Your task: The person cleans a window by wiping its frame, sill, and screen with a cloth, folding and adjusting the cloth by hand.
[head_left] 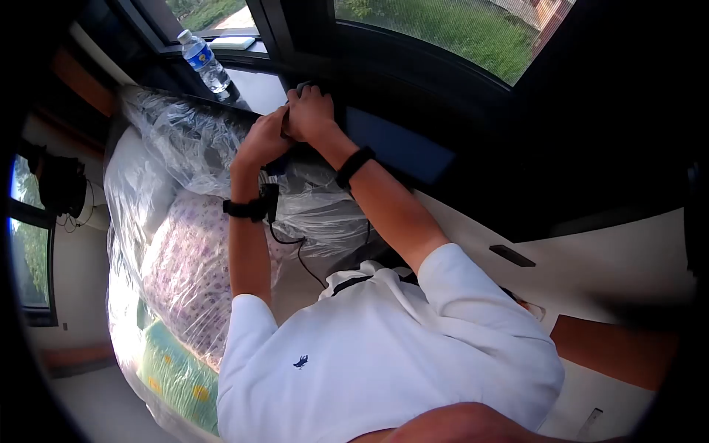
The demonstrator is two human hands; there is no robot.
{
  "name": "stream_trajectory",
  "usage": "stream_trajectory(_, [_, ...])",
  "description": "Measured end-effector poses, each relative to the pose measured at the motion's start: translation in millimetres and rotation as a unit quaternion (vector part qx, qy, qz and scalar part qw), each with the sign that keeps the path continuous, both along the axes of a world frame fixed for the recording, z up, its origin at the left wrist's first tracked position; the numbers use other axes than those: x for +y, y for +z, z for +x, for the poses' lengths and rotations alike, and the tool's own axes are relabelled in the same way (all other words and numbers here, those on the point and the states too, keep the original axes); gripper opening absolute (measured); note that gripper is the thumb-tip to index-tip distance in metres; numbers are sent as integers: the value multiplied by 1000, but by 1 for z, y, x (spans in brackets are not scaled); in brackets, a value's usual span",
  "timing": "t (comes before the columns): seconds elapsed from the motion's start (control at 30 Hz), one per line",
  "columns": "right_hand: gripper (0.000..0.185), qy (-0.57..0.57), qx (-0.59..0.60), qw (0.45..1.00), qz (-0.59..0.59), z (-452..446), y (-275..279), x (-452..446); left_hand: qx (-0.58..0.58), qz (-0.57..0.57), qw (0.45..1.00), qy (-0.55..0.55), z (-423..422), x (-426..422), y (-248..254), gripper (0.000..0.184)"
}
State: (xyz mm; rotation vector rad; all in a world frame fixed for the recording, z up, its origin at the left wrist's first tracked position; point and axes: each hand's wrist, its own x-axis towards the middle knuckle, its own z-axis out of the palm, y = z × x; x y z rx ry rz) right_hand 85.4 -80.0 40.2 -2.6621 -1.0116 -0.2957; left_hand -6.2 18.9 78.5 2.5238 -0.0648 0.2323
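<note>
Both hands meet near the dark sill under the windows, around a small dark object (303, 86) that my fingers mostly hide. My right hand (310, 114) lies over its top with the fingers curled round it. Lower and to the left, my left hand (266, 140) is closed too, its fingertips pressed in beside my right hand. I cannot make out what the object is. Clear plastic sheeting (196, 140) spreads just below and left of my hands. A black band with a cable circles my left wrist, and another band circles the right.
A water bottle (204, 63) with a blue label stands on the sill to the left. Under the plastic lie a floral-patterned bundle (188, 266) and a green one (181, 369). Window frames (303, 33) rise beyond my hands. A white cabinet front (509, 255) is at the right.
</note>
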Motion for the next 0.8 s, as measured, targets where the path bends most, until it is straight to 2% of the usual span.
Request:
stream_trajectory(0.03, [50,-16,1,1000,11,-12,2,-22,-26,-35,998,-36,-8,-12,-2,62])
stream_trajectory(0.1, [47,-35,-1,998,43,-29,4,-82,-69,-20,995,-71,-11,-46,-15,58])
stream_trajectory(0.17, [46,-70,47,996,4,-55,25,-155,-48,-56,989,-126,-7,-97,-19,56])
stream_trajectory(0.23, [47,-143,41,989,-19,-67,24,-213,-96,-83,974,-189,3,-154,-34,54])
stream_trajectory(0.33, [48,-210,73,971,-86,-82,35,-276,-30,-111,966,-232,8,-221,-43,53])
stream_trajectory(0.37, [48,-242,80,962,-100,-86,37,-292,-64,-137,954,-259,9,-239,-49,52])
stream_trajectory(0.4, [48,-272,89,952,-110,-86,35,-300,-95,-159,941,-285,12,-246,-53,52])
stream_trajectory(0.5, [49,-316,126,934,-106,-87,35,-306,-65,-205,917,-335,21,-251,-59,53])
stream_trajectory(0.63, [52,-397,210,891,-71,-72,36,-299,-63,-265,902,-334,18,-249,-64,53])
stream_trajectory(0.7, [56,-330,96,939,-8,-60,19,-302,-143,-229,923,-274,13,-250,-67,48])
stream_trajectory(0.73, [56,-334,98,937,-11,-56,16,-300,-140,-232,922,-277,12,-248,-66,48])
stream_trajectory(0.8, [56,-312,30,950,5,-49,11,-294,-145,-220,935,-238,9,-236,-64,40])
